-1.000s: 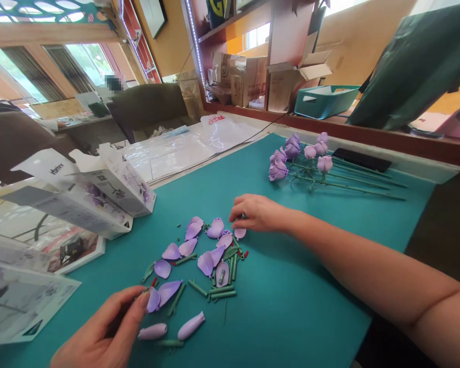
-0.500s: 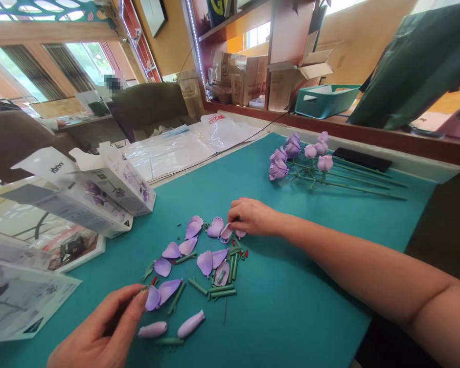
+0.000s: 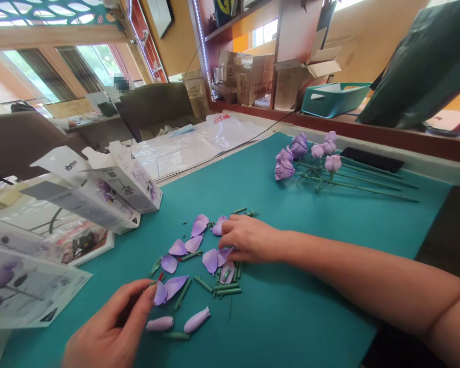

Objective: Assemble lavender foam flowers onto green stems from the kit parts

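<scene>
At the lower left, my left hand [image 3: 109,319] pinches a small green piece between thumb and forefinger, mostly hidden by the fingertips. Two purple petals [image 3: 175,288] lie right beside it. My right hand [image 3: 253,236] is over the far side of the pile, fingers bent and apart, covering some petals and green bits. Around it lie a ruffled petal [image 3: 200,225], a flat petal [image 3: 210,261] and a pinkish cupped petal [image 3: 227,273] with a green piece on it. Short green stem pieces [image 3: 227,290] are scattered close by. Two closed lilac bud pieces [image 3: 197,320] rest nearest me.
Assembled purple roses [image 3: 284,169] on long green stems lie at the back right, by a black case [image 3: 371,159]. Open printed cartons [image 3: 111,199] stand at the left. Clear plastic sheeting [image 3: 184,148] covers the table beyond the green mat [image 3: 310,301]. A person sits far back.
My right hand has come nearer over the petals, and its fingers have spread. Green pieces behind it now show. My left hand keeps its pinch; the view has shifted slightly.
</scene>
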A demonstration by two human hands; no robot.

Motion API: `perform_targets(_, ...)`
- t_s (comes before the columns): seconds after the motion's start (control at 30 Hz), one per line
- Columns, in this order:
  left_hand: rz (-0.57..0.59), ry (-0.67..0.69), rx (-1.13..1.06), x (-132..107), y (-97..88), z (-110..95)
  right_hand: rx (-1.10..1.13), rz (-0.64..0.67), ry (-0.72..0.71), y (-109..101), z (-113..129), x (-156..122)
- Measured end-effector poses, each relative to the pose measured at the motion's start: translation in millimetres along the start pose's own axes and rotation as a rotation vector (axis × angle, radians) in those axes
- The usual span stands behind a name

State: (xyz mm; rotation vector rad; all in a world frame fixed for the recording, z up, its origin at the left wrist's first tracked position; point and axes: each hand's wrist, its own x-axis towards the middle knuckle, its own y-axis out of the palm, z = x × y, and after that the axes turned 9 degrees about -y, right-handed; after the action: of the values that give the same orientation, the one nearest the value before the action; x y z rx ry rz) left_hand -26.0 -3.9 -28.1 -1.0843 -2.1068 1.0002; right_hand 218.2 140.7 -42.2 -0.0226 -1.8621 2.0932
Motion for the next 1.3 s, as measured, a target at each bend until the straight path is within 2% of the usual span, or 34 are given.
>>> perform_targets(0.07, -0.022, -0.076, 0.023, -4.1, -1.6, -9.6, -0.041, 0.025, -0.034, 8.0, 4.9, 3.2)
perform_targets(0.17, -0.003, -0.093, 0.026, -4.4, -4.6, -15.8, -0.080, 0.039, -0.024, 15.2, 5.7, 5.3)
perform_targets(0.33, 0.105, -0.055, 0.140, 5.5, -9.7, -6.2, -0.044, -0.025, -0.019, 11.6, 1.5, 3.8)
perform_targets(0.4, 0.097, -0.047, 0.158, 6.8, -10.8, -3.6, 0.015, -0.059, 0.035, 5.8, -1.8, 1.4)
perform_targets(0.57, 0.089, -0.064, 0.161, 3.4, -11.6, -6.9, 0.062, -0.136, 0.271, -11.0, -16.0, -7.1)
perform_targets(0.83, 0.099, -0.080, 0.124, 4.8, -13.3, -8.8, 0.030, -0.028, 0.470, -19.3, -23.3, -12.4)
perform_targets(0.97, 0.085, -0.063, 0.115, 1.5, -14.1, -11.8, 0.037, -0.061, 0.383, -17.6, -16.1, -10.6)
perform_targets(1.1, 0.042, -0.053, 0.045, -3.7, -11.8, -19.3, 0.109, -0.078, 0.159, -10.9, -0.1, -4.4)
perform_targets(1.2, -0.018, -0.064, -0.042, -7.1, -8.9, -24.1, 0.140, -0.058, 0.000, -3.5, 12.5, 0.0)
perform_targets(1.3, -0.045, -0.053, -0.072, -9.4, -7.4, -26.4, 0.125, -0.001, -0.039, 1.2, 18.5, 1.6)
